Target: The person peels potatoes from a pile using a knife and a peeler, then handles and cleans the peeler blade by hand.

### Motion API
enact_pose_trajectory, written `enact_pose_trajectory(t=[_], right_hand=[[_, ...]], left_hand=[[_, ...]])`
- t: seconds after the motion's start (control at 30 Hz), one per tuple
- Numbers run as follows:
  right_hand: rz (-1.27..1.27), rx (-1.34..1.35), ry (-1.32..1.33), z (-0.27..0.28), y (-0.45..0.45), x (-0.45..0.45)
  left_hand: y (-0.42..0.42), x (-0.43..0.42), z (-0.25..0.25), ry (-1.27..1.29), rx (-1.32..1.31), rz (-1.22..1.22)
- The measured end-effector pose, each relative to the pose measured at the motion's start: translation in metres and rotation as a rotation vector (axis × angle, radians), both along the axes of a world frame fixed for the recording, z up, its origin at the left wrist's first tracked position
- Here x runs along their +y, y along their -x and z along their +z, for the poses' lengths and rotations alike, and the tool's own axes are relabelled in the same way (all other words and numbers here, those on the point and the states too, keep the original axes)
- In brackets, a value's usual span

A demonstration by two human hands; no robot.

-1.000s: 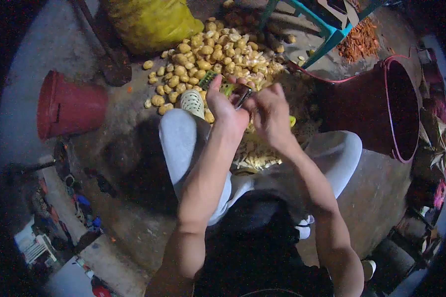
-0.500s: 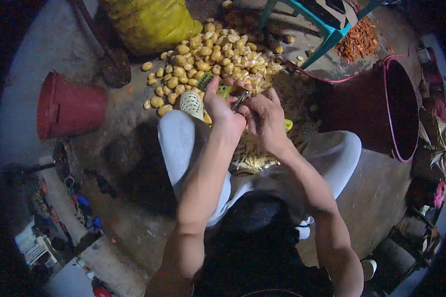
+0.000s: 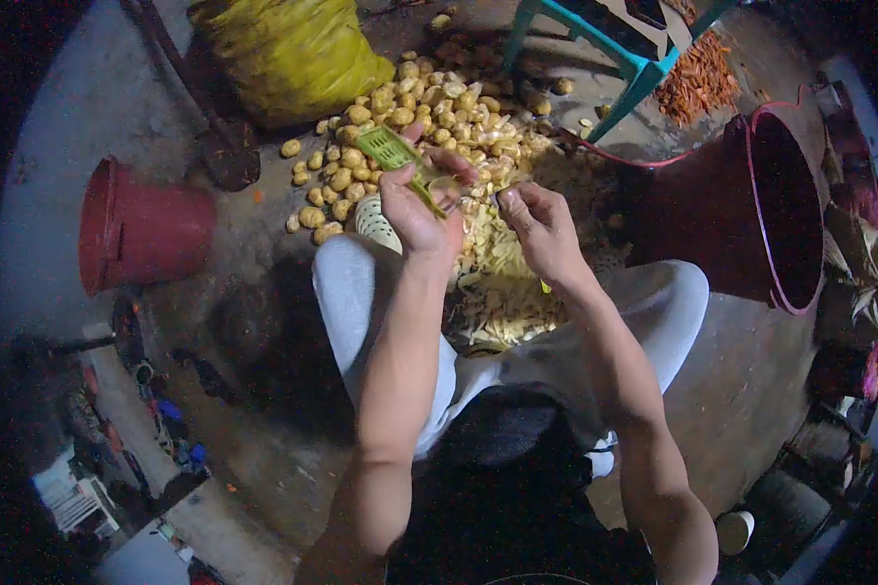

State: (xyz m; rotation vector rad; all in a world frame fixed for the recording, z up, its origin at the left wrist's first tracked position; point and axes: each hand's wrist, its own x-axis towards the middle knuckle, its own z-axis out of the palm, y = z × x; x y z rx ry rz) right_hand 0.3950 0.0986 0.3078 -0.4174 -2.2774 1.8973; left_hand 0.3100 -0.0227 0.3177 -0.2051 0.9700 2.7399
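Note:
My left hand [image 3: 419, 214] is closed around a green slotted plastic grater [image 3: 388, 152], which slants up and left over the pile of potatoes [image 3: 415, 102]. A pale piece lies by its fingers, too blurred to name. To its right, my right hand [image 3: 544, 226] is held apart from the grater, fingers curled in a pinch. Something small and dark shows at its fingertips; I cannot make out what it is. A bit of yellow-green shows beside the right wrist. Below both hands, pale shreds and slices [image 3: 502, 307] are heaped between my knees.
A full yellow sack [image 3: 293, 58] stands behind the potatoes. A red bucket [image 3: 151, 229] is at the left, and a larger dark red bucket [image 3: 712, 210] at the right. A teal stool [image 3: 634, 83] stands beside a heap of orange pieces [image 3: 702, 83] at the back.
My hands have moved apart: the left has shifted left with the grater, showing its slotted face, and the right has drawn away to the right. More of the shreds below is in sight.

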Motion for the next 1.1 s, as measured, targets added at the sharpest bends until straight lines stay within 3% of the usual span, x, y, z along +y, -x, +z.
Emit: enact_pose_trajectory(t=[0.1, 0.27, 0.67, 1.1], right_hand=[[0.005, -0.014, 0.091, 0.0, -0.002, 0.002], [-0.025, 0.087, -0.273, 0.012, -0.003, 0.002], [-0.08, 0.198, -0.619, 0.026, -0.001, -0.006], [-0.098, 0.261, -0.616, 0.022, -0.002, -0.015]], left_hand=[[0.001, 0.002, 0.003, -0.049, 0.169, -0.146], [-0.001, 0.003, -0.002, 0.047, 0.216, -0.232], [-0.006, 0.006, -0.002, 0.016, 0.19, -0.137], [-0.008, 0.008, -0.004, 0.008, 0.078, -0.045]])
